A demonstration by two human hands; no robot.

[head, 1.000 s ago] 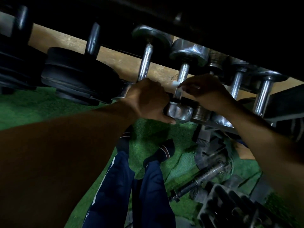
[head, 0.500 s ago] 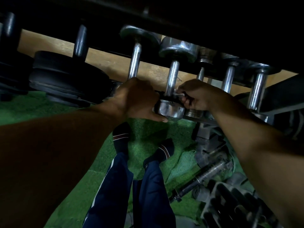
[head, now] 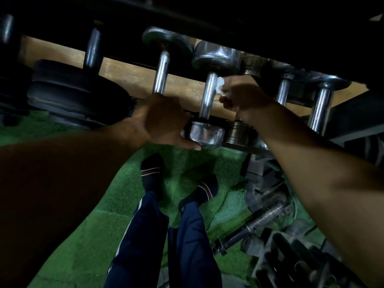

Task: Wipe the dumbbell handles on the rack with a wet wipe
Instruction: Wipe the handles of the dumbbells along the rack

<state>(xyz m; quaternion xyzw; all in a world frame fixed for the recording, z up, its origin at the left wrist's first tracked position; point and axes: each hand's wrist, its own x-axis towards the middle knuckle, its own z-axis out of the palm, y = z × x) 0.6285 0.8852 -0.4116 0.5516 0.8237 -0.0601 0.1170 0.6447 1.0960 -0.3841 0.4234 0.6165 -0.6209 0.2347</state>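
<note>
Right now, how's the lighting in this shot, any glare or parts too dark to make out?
Head view: dim overall, top edge nearly black; glare streaks on the chrome handle beside the wipe, which the right hand holds; the left hand on the dumbbell's near end is shadowed; wide-angle bending at the edges, slight blur.

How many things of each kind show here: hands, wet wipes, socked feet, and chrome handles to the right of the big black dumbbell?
Hands: 2 (left hand, right hand)
Wet wipe: 1
Chrome handles: 4
Socked feet: 2
Total: 9
</note>
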